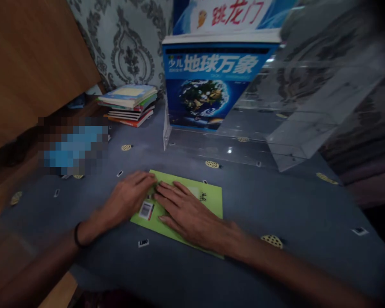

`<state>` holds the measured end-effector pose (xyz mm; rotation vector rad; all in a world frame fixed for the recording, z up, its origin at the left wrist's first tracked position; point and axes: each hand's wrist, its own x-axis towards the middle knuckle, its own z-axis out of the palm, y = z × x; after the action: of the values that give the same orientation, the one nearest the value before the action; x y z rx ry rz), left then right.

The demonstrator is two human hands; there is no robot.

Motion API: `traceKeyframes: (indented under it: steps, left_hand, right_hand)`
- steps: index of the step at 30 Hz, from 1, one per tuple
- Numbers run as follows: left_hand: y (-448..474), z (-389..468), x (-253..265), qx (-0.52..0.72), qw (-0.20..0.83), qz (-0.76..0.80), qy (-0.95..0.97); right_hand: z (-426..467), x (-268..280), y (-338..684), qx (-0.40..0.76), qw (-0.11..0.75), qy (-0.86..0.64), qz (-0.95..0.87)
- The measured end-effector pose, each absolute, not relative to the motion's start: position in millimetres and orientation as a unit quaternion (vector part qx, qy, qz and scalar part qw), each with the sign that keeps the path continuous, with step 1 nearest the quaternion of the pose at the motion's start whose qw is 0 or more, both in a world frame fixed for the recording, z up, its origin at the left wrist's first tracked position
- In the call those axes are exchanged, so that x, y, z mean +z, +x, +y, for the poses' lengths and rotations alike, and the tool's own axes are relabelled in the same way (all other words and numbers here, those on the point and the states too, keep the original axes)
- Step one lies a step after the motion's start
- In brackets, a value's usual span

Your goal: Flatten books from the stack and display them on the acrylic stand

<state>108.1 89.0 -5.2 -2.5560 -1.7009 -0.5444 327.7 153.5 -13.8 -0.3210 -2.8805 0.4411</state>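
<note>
A thin lime-green book (pixel 216 201) lies flat on the table, a barcode label near its left end and small dark print on its cover. My right hand (pixel 186 209) rests palm down across its middle, fingers stretched toward the left. At the book's upper left edge is my left hand (pixel 128 192), a dark band on its wrist. Its fingers reach over the cover, and their tips come close to those of my right hand. The underside of the left hand and its thumb are mostly hidden.
A clear acrylic stand (pixel 284 160) is behind the green book, holding a blue book with a globe (pixel 205 96). Farther left sits a stack of books (pixel 130 102). A pixelated blue item (pixel 75 145) lies at the left, near a wooden panel (pixel 35 64). A patterned dark cloth (pixel 295 205) covers the table.
</note>
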Motion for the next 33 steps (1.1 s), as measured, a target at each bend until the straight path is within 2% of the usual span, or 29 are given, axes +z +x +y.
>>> traceKeyframes:
  steps: [5, 9, 14, 33]
  left_hand:
    - [67.5, 104.8, -7.7, -0.225, -0.133, -0.515, -0.817]
    - [57.1, 118.3, -15.9, -0.24, -0.193, -0.505, -0.807]
    - [58.5, 119.4, -25.4, -0.274, -0.18, -0.495, -0.805]
    - [65.7, 111.8, -17.8, -0.261, -0.137, -0.52, -0.801]
  right_hand:
    - [148.0, -13.5, 304.8, 0.172, 0.103, 0.021, -0.98]
    - [144.3, -19.3, 293.9, 0.153, 0.094, 0.049, -0.983]
    - [141.6, -22.5, 290.7, 0.145, 0.107, 0.041, -0.983]
    - [145.0, -19.4, 294.3, 0.141, 0.117, 0.005, -0.983]
